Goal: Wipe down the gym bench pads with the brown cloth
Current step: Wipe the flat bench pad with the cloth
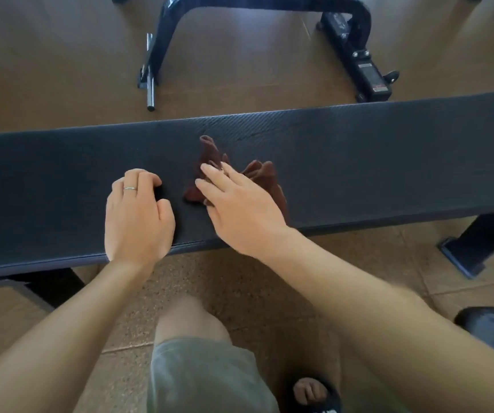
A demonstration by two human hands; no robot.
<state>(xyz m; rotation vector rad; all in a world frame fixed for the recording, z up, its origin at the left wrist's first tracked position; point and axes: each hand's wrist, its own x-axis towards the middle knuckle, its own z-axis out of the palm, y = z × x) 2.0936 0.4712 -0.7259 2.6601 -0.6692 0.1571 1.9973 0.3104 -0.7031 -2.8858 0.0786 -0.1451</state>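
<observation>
Bench pad: I see the long dark bench pad (359, 150) running across my view from left to right, textured on top, its near edge just under my wrists.
Brown cloth: the brown cloth (210, 158) lies bunched and rumpled on the middle of the pad, one twisted corner pointing toward the far edge.
Right hand: my right hand (240, 204) lies flat on the near side of the cloth, fingers straight and slightly spread, fingertips on the fabric; it presses rather than grips.
Left hand: my left hand (137, 210) rests on the bare pad just beside the cloth, apart from it, knuckles up and fingers curled under toward the palm, holding nothing that I can see. A ring sits on one finger.
Bench legs: dark legs show beneath the pad at the left and at the right (478, 245).
Floor: brown floor (46, 70) beyond the pad, speckled matting (216, 281) on my side.
Other equipment: a black machine frame (350, 49) stands on the floor behind the bench.
Body: my knee in grey-green shorts (204, 374) and a sandalled foot (314, 393) show below.
</observation>
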